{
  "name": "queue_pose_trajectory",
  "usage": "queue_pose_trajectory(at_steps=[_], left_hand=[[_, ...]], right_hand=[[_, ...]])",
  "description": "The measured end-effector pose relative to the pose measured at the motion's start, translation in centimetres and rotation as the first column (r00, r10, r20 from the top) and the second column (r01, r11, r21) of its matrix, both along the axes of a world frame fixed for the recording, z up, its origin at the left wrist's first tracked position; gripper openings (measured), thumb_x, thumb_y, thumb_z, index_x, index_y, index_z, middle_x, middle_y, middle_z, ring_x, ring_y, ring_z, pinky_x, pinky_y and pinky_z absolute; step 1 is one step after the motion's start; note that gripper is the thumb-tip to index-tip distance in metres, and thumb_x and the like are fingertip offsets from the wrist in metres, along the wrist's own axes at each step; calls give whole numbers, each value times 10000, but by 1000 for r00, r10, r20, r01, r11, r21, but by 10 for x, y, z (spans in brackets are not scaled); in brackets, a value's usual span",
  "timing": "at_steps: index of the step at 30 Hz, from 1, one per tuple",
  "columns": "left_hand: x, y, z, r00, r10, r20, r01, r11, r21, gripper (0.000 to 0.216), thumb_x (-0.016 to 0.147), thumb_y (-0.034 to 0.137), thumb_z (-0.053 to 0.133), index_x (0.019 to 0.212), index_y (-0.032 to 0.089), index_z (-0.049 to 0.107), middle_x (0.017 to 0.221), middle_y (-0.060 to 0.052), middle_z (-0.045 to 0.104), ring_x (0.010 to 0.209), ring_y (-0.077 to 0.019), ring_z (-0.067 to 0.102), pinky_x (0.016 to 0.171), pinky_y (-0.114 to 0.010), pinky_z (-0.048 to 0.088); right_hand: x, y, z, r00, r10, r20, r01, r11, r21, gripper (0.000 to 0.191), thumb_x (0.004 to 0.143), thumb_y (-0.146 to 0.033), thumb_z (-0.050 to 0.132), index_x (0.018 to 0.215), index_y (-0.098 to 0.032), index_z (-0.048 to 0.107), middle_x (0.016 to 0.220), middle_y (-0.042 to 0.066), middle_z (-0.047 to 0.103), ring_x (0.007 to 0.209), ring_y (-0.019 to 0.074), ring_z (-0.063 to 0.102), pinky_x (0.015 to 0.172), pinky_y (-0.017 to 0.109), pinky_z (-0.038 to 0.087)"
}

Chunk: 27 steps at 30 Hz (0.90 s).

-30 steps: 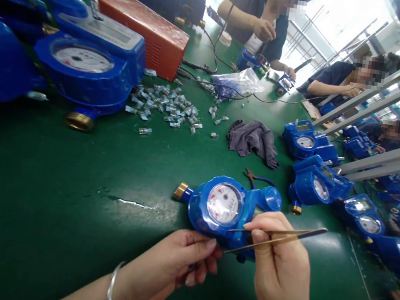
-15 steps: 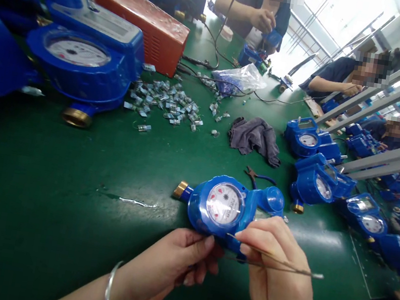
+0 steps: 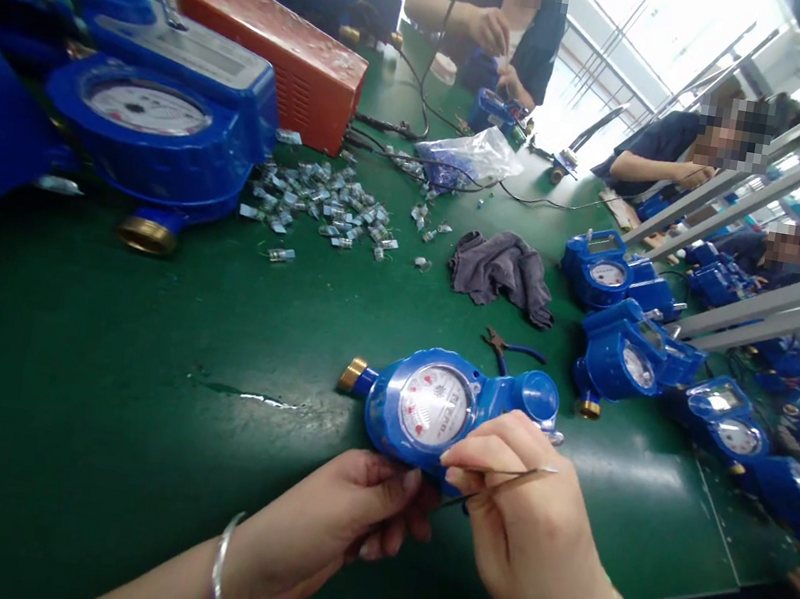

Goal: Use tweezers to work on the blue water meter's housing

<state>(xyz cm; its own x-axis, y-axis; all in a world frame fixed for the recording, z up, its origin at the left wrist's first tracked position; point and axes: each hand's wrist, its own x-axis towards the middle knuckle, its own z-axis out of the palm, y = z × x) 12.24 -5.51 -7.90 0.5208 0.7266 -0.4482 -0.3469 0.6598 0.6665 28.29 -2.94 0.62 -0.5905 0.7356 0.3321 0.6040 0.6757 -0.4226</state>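
Note:
A blue water meter (image 3: 444, 408) with a white dial and brass end lies on the green table (image 3: 129, 378) in front of me. My left hand (image 3: 334, 522), with a silver bangle on its wrist, grips the meter's near lower edge. My right hand (image 3: 522, 532) pinches thin metal tweezers (image 3: 504, 480), their tips pointing at the meter's near side, just right of my left fingers. What the tips touch is hidden by my fingers.
A large blue meter (image 3: 159, 140) and a red box (image 3: 278, 58) stand at the left. Several small clear parts (image 3: 324, 206) lie scattered mid-table, with a grey rag (image 3: 500, 270), pliers (image 3: 510, 347) and a row of blue meters (image 3: 627, 351) on the right. Other people work across the table.
My right hand has turned the tweezers from pointing far right to a shorter angle and drawn closer to the meter. The meter has shifted slightly left.

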Motion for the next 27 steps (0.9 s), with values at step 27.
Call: queue_pose_trajectory(at_steps=[27], left_hand=[[17,-5,24,984,167,-57,-162,983,80,443,772,548,581,734,108,619,628,-12,557,506,-60,366,463,-206,206]], right_hand=[[-8,10,13,980,-198,33,201,974,-103,145,882,-176,408,842,-194,546,878,22,585,829,158,548,723,288,454]])
